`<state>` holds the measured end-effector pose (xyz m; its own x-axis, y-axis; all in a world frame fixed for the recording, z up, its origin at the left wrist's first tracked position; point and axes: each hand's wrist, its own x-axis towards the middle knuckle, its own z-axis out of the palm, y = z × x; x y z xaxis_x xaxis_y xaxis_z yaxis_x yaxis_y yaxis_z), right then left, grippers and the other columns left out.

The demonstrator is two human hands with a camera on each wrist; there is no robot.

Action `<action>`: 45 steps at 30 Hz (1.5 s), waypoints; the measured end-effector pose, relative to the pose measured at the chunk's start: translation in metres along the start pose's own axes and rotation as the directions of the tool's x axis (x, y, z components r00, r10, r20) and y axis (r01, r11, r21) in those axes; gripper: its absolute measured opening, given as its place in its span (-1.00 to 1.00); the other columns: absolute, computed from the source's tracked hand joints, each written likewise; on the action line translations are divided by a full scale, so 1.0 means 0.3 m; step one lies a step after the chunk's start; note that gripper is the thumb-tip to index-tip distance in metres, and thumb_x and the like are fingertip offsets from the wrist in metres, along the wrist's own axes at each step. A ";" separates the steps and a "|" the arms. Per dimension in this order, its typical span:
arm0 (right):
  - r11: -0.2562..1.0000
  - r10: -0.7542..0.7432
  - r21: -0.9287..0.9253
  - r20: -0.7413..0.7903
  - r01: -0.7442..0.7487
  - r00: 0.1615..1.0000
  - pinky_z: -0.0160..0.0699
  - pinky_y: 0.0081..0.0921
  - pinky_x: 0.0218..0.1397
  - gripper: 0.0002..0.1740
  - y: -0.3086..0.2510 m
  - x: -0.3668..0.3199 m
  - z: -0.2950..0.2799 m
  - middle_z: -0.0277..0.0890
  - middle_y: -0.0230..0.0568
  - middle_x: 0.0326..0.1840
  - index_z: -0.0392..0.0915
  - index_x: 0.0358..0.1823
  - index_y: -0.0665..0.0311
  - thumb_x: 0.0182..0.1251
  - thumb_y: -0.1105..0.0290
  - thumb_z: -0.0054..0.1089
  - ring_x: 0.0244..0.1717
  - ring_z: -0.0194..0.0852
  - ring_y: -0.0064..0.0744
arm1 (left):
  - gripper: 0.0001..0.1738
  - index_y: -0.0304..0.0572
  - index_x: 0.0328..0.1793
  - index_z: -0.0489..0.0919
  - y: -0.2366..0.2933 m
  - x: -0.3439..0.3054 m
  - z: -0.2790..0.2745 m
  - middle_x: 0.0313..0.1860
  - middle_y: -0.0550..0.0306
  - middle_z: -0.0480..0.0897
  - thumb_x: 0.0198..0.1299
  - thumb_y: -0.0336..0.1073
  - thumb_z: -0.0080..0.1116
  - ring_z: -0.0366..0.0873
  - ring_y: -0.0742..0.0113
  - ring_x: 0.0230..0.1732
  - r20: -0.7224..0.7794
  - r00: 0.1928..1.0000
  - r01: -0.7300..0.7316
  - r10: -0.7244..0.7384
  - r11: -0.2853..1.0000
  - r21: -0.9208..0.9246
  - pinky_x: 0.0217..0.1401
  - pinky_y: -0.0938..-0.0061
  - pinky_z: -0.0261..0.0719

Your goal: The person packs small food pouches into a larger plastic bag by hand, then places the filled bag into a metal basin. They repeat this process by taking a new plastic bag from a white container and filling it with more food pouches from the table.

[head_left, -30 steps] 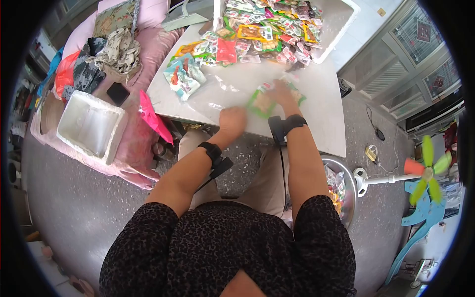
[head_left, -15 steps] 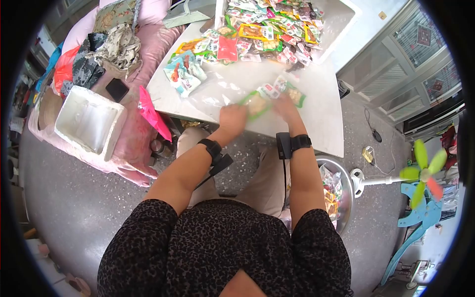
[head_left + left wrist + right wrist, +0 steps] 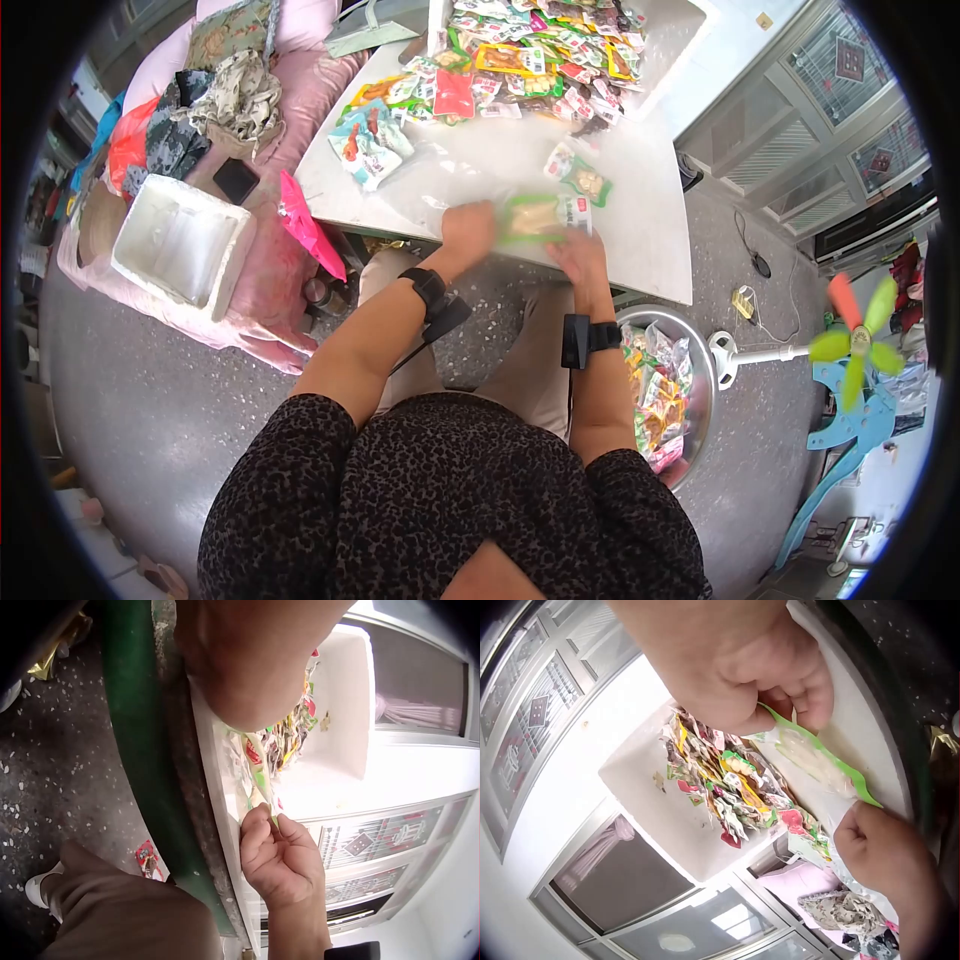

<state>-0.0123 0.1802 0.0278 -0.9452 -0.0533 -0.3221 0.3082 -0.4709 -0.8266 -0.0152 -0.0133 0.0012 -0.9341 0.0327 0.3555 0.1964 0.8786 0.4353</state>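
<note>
A green-edged clear food packet [image 3: 540,214] with pale contents stretches between both hands over the front of the white table. My right hand [image 3: 580,258] pinches one end of it between thumb and fingers; the right wrist view shows this grip on the green edge [image 3: 784,720]. Curled at the opposite end is my left hand [image 3: 468,228], its thumb and forefinger at the packet's corner in the right wrist view. A clear plastic bag [image 3: 432,180] lies beside the left hand. Just beyond the held packet lies another green-edged packet [image 3: 580,174].
Blue-white bags [image 3: 370,148] stand at the table's left. Behind is a heap of packets [image 3: 520,85] spilling from a white foam box [image 3: 672,62]. A metal basin [image 3: 708,390] of packets stands on the floor at right, near a fan [image 3: 858,340]. An empty foam box [image 3: 180,245] sits on the bed.
The right hand has come back toward the table's front edge and now pinches the packet, which has swung level. The left hand has stayed nearly in place.
</note>
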 end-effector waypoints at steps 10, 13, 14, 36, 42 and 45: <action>0.992 -0.116 0.064 0.128 0.108 0.985 0.50 -0.40 -0.44 -0.74 -0.026 -0.091 -0.012 0.38 -0.11 -0.28 0.25 -0.18 0.36 0.04 0.61 -0.12 -0.31 0.44 -0.21 | -0.83 -0.19 -0.46 0.41 0.027 0.009 0.002 -0.51 -0.10 0.51 -0.06 -0.25 -0.12 0.45 -0.06 -0.42 0.085 0.994 0.081 -0.073 0.993 -0.089 -0.33 0.17 0.37; 0.996 -0.089 0.029 0.151 0.085 0.985 0.48 -0.42 -0.45 -0.75 -0.011 -0.063 -0.022 0.39 -0.12 -0.29 0.25 -0.18 0.35 0.04 0.62 -0.13 -0.32 0.45 -0.22 | -0.81 -0.19 -0.43 0.42 0.031 0.008 -0.001 -0.49 -0.10 0.51 -0.04 -0.24 -0.13 0.46 -0.04 -0.39 0.118 0.989 0.101 -0.086 0.986 -0.130 -0.31 0.19 0.38; 0.997 -0.081 0.022 0.151 0.079 0.985 0.47 -0.42 -0.45 -0.75 -0.003 -0.050 -0.029 0.39 -0.13 -0.29 0.25 -0.18 0.35 0.04 0.62 -0.13 -0.32 0.45 -0.23 | -0.80 -0.19 -0.42 0.42 0.030 0.007 -0.004 -0.48 -0.10 0.51 -0.04 -0.23 -0.14 0.46 -0.04 -0.38 0.143 0.986 0.109 -0.088 0.983 -0.150 -0.31 0.20 0.38; 0.957 0.087 -0.280 0.051 -0.069 0.995 0.34 -0.70 -0.68 -0.76 0.040 -0.068 0.018 0.42 -0.20 -0.36 0.26 -0.14 0.30 0.17 0.40 -0.17 -0.53 0.43 -0.43 | -0.82 -0.20 -0.44 0.40 0.149 -0.026 -0.089 -0.44 -0.09 0.49 -0.02 -0.27 -0.16 0.44 -0.04 -0.36 0.164 0.986 0.024 0.003 0.986 -0.164 -0.31 0.16 0.36; 0.963 0.152 -0.250 0.213 -0.096 0.965 0.43 -0.68 -0.61 -0.75 0.030 -0.097 0.083 0.42 -0.19 -0.32 0.25 -0.10 0.32 0.18 0.41 -0.18 -0.49 0.45 -0.43 | -0.83 -0.20 -0.46 0.40 0.168 -0.006 -0.191 -0.48 -0.07 0.49 -0.03 -0.26 -0.12 0.44 -0.03 -0.37 0.103 0.993 -0.040 0.058 0.985 -0.168 -0.34 0.17 0.36; 0.964 0.165 -0.245 0.261 -0.100 0.951 0.45 -0.65 -0.60 -0.73 0.024 -0.080 0.067 0.42 -0.19 -0.30 0.24 -0.09 0.32 0.18 0.40 -0.17 -0.48 0.45 -0.40 | -0.84 -0.20 -0.46 0.40 0.158 0.006 -0.215 -0.50 -0.07 0.49 -0.04 -0.27 -0.11 0.44 -0.02 -0.38 0.156 0.988 0.038 -0.017 0.990 -0.133 -0.35 0.18 0.36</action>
<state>0.0106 0.1604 0.0386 -0.8763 -0.3579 -0.3224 0.4181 -0.2328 -0.8781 0.0117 -0.0024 0.0757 -0.9723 0.0918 0.2151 0.1990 0.8080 0.5546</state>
